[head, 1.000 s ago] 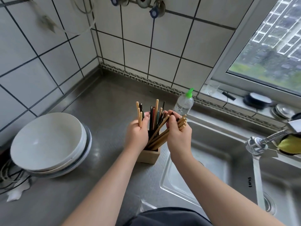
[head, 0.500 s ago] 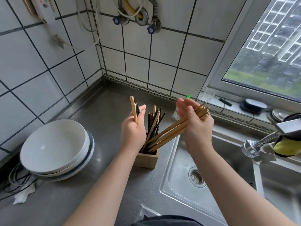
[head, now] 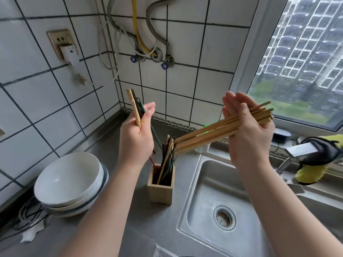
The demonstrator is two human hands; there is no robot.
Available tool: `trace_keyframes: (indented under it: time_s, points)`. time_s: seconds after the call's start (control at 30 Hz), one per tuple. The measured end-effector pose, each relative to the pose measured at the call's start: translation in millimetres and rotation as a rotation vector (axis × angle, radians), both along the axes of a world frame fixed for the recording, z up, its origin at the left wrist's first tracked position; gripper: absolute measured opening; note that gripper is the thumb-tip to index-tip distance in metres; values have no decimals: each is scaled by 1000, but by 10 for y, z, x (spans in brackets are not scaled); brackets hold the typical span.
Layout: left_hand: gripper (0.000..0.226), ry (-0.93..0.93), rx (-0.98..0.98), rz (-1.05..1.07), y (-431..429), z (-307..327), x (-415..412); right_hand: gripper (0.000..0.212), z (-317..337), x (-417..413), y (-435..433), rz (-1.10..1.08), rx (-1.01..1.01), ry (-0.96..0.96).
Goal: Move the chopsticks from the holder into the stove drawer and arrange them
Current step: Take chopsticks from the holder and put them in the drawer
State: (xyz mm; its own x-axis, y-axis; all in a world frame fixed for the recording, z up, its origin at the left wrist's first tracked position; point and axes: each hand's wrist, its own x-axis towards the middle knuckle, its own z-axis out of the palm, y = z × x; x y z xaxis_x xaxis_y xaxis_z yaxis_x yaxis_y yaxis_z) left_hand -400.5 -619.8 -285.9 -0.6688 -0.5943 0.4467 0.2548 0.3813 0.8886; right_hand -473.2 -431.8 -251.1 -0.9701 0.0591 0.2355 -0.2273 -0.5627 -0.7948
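Observation:
A square wooden holder stands on the steel counter beside the sink, with several thin dark and pale chopsticks still standing in it. My right hand is raised above the sink and grips a bundle of several bamboo chopsticks, which lie nearly level with their tips pointing left over the holder. My left hand is lifted above and left of the holder and holds a few chopsticks, one pale and some dark, pointing up. No stove drawer is in view.
A stack of white bowls sits on the counter at the left, with cables beside it. The steel sink lies at the right, a tap and yellow glove behind it. Tiled walls with hoses close the corner.
Both hands have risen away from the holder. The right hand has pulled its bamboo bundle fully out and up to the right; the left has lifted its few chopsticks clear.

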Motion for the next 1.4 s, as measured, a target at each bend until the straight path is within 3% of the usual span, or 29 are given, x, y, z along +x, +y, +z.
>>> trace_keyframes:
  time_s: [0.27, 0.4, 0.57, 1.03, 1.4]
  points:
    - [27, 156, 13, -243, 634, 341, 143, 22, 157, 327, 701, -83, -32, 84]
    - [27, 106, 31, -447, 1177, 261, 150, 22, -29, 547, 1234, -193, -10, 70]
    - [27, -21, 124, -673, 2069, -67, 286, 24, -343, 1085, 2050, -355, 39, -78]
    - [25, -346, -16, -1267, 4839, -1009, 1938, 25, -1094, 3658, 4467, -907, 138, -266]
    - [28, -514, -216, -1789, 6706, -1271, 3398, 24, -1424, 5731, 5678, -1425, 161, -459]
